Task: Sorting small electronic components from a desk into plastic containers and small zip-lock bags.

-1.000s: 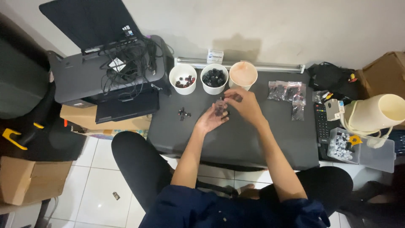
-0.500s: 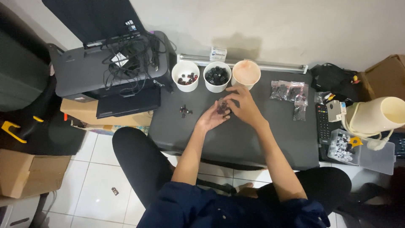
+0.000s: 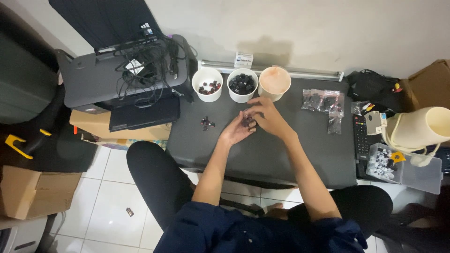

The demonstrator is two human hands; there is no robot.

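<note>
Right hand (image 3: 268, 118) hides the small dark part (image 3: 247, 119) in left hand (image 3: 236, 132).

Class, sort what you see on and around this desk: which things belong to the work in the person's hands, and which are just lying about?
In use:
left hand
right hand
small dark parts between both hands
three white cups
loose parts on the desk

Lying about:
printer
plastic bags
remote control
clear box
cardboard box
</note>
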